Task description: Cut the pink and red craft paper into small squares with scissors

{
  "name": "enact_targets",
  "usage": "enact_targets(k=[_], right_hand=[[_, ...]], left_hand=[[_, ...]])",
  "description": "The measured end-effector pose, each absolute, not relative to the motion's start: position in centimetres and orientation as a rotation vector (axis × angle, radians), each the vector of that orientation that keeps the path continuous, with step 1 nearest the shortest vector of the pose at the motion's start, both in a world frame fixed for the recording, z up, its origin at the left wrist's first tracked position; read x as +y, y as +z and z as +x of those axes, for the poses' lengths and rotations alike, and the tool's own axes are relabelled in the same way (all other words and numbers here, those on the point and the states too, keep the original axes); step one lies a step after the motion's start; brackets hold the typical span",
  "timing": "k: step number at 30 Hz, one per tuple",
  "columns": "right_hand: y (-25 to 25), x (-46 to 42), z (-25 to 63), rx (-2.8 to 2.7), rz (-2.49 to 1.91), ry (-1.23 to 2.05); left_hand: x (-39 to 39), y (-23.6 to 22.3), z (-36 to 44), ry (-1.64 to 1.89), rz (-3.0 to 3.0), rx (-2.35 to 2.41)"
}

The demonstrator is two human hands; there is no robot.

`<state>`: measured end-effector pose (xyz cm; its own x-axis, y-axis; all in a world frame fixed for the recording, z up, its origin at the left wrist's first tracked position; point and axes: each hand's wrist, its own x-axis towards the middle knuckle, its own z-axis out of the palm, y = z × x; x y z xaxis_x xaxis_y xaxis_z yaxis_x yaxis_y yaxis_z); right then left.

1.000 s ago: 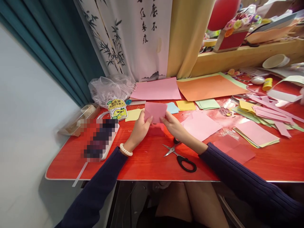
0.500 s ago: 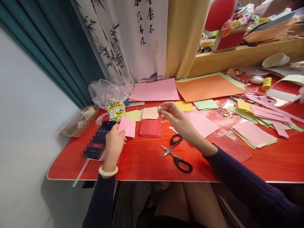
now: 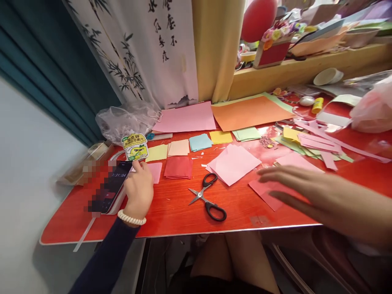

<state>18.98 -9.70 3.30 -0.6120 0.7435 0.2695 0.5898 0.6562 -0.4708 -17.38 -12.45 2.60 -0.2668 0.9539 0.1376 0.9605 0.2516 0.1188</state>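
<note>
My left hand (image 3: 139, 192), with a cream coil band (image 3: 131, 218) at the wrist, has its fingers curled at the left edge of a pink paper square (image 3: 157, 171). The hand covers part of that square, and its fingertips are partly hidden. Close by on the left lies a phone (image 3: 114, 183) showing a timer. My right hand (image 3: 303, 194) is stretched out and blurred, fingers extended, above red paper sheets (image 3: 265, 194) and a pink sheet (image 3: 301, 161). Between the hands lie black-handled scissors (image 3: 200, 195), blades apart. A red paper stack (image 3: 178, 168) sits right of the pink square.
Behind are yellow-green (image 3: 157, 152), peach (image 3: 178, 148), blue (image 3: 200, 142), yellow (image 3: 221, 137) and pale green paper squares (image 3: 246, 133). Larger pink squares (image 3: 234, 163) lie mid-table. Big pink (image 3: 186, 118) and orange sheets (image 3: 251, 112) line the back. Paper strips (image 3: 321, 143) clutter the right.
My right hand has swung far right and nearer, from above the small squares to the red sheets. The pink square in my left hand has come down to the table beside the red stack. The view has shifted right.
</note>
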Motion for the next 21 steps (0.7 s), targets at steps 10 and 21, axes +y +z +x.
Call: enact_targets(k=[10,21], right_hand=[[-5.5,-16.8,21.8,-2.648,-0.971,-0.363],[0.1,-14.5,19.4,-2.218,-0.921,-0.422]], left_hand=[[-6.2,1.8,-6.6,-0.099,-2.449,-1.777],[0.6,0.4,-4.0,-0.132,-2.741,-2.150]])
